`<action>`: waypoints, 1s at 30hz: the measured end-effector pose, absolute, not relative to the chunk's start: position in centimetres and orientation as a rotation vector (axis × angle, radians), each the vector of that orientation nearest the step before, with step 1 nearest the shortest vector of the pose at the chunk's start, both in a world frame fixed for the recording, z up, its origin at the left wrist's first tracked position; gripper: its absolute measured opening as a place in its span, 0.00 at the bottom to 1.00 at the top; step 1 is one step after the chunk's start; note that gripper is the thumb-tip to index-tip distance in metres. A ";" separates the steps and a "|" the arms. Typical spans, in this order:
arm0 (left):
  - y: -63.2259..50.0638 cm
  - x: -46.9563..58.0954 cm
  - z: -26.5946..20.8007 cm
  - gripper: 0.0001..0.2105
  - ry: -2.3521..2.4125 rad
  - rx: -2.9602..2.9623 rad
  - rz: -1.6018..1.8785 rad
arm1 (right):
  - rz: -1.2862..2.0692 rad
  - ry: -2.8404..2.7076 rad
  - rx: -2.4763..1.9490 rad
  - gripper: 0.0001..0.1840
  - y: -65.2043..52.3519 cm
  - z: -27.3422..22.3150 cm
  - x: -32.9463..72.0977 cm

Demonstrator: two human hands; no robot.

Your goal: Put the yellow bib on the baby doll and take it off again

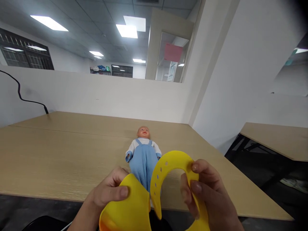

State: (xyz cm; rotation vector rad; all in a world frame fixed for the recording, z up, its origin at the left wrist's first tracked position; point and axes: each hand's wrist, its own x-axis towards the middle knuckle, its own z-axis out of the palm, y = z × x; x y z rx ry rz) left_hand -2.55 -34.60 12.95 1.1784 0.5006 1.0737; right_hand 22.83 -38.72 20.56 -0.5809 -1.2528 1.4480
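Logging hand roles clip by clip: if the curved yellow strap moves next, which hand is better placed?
Probably the right hand: it pinches the curved yellow strap directly, while the left hand holds the wide yellow part.

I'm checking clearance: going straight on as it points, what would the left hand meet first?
Beyond the yellow piece it holds, the left hand would probably meet the doll, though depth is unclear.

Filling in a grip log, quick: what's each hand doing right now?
Left hand: closed, holding the wide part of the yellow bib.
Right hand: closed, pinching the bib's curved, holed band.
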 end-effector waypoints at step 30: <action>-10.4 0.2 11.7 0.09 1.176 1.250 1.227 | 0.888 -1.222 -0.982 0.38 -11.2 13.2 22.8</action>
